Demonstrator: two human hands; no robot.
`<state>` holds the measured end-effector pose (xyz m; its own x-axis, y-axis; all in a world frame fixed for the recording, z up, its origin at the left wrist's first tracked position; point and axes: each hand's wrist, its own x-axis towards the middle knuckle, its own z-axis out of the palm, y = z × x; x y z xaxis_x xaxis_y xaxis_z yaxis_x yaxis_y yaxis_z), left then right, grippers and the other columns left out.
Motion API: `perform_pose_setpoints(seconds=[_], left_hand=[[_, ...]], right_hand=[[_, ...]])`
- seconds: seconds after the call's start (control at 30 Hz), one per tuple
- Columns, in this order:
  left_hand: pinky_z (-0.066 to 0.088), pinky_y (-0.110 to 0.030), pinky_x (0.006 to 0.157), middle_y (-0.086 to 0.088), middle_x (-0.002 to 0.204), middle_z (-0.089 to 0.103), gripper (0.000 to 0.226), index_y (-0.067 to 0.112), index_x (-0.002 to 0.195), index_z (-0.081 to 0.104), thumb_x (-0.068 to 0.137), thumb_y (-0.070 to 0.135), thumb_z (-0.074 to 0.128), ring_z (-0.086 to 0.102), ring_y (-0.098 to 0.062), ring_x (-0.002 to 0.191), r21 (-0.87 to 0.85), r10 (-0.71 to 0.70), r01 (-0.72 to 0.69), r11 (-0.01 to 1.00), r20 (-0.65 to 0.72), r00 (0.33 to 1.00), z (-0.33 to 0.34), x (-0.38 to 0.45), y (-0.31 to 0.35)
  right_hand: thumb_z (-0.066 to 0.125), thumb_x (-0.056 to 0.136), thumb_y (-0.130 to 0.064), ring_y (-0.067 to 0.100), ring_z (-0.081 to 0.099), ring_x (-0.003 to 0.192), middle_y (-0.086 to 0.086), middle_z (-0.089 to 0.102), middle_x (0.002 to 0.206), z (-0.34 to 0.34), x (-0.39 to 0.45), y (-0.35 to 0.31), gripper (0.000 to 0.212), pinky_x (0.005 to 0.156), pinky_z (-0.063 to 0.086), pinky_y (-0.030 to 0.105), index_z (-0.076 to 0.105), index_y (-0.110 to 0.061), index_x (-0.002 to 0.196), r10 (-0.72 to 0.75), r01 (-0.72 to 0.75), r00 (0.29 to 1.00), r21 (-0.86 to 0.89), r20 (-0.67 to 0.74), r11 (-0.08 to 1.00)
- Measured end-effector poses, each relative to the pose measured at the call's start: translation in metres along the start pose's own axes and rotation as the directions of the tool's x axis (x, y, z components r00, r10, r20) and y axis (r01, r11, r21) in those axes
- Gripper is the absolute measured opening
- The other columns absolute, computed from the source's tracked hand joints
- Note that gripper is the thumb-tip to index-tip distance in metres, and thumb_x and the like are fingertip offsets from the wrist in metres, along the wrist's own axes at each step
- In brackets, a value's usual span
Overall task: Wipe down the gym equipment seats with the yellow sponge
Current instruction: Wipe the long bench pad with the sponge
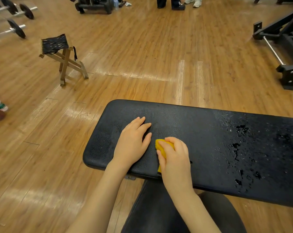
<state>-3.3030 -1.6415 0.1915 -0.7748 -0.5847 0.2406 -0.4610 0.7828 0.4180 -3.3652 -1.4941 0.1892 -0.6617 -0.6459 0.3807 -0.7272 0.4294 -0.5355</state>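
Your right hand (173,155) has its fingers curled around the yellow sponge (164,146) and is pressing it down on the black bench seat (209,132), near the seat's left end, while your left hand (134,140) lies flat on the seat just beside it with straight fingers. The part of the seat by your hands looks only a little damp, so I think that bit is mostly done. Out to the right there are lots of big water drops (240,148) sitting on the seat, so you likely have that whole side left to wipe.
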Motion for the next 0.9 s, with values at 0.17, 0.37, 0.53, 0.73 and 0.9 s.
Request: perform_pose_setpoints(seconds=[0.17,0.37,0.53,0.73,0.9], left_hand=[[0.026,-0.033,0.11,-0.008,0.143,0.049,0.038,0.013,0.13,0.059,0.095,0.026,0.058,0.039,-0.025,0.137,0.007,0.004,-0.004,1.0,0.005,1.0,-0.001,-0.001,0.0],[0.033,-0.039,0.108,-0.009,0.14,0.053,0.037,0.013,0.126,0.062,0.093,0.028,0.056,0.044,-0.027,0.134,-0.003,0.015,-0.015,1.0,-0.002,1.0,-0.003,-0.004,-0.001],[0.029,-0.035,0.109,-0.008,0.141,0.051,0.036,0.014,0.128,0.061,0.095,0.026,0.057,0.042,-0.025,0.136,0.005,0.008,-0.008,1.0,0.006,1.0,-0.003,-0.004,-0.001],[0.029,-0.036,0.11,-0.007,0.143,0.05,0.036,0.014,0.129,0.06,0.095,0.025,0.058,0.04,-0.025,0.137,-0.006,0.01,-0.01,1.0,0.014,1.0,-0.004,-0.004,-0.001],[0.034,-0.042,0.109,-0.009,0.141,0.052,0.035,0.013,0.128,0.061,0.094,0.023,0.059,0.043,-0.027,0.135,0.002,0.024,-0.024,1.0,0.008,1.0,-0.004,-0.004,-0.001]], right_hand=[[0.077,0.079,-0.012,0.024,0.055,0.106,0.009,0.062,0.111,-0.005,-0.024,-0.005,0.031,0.085,0.054,0.032,0.07,-0.006,0.108,-0.037,0.038,0.999,-0.048,0.014,0.998],[0.064,0.08,-0.012,0.02,0.048,0.116,0.003,0.053,0.12,-0.022,-0.065,0.011,0.032,0.106,0.031,0.018,0.071,-0.009,0.111,-0.212,0.211,0.977,0.062,0.025,0.976],[0.067,0.087,-0.013,0.002,0.045,0.108,0.002,0.058,0.113,-0.025,-0.02,0.015,0.02,0.089,0.037,0.012,0.07,-0.015,0.107,-0.04,0.035,0.998,0.086,0.054,0.996],[0.072,0.084,-0.015,0.019,0.049,0.107,0.005,0.06,0.112,-0.025,-0.016,0.019,0.026,0.082,0.048,0.03,0.07,-0.013,0.11,-0.02,0.021,0.999,-0.005,0.049,1.0],[0.059,0.088,-0.02,0.006,0.045,0.109,0.0,0.059,0.114,-0.046,-0.049,0.023,0.029,0.095,0.03,0.009,0.068,-0.014,0.115,-0.026,0.021,0.997,0.073,0.072,0.997]])
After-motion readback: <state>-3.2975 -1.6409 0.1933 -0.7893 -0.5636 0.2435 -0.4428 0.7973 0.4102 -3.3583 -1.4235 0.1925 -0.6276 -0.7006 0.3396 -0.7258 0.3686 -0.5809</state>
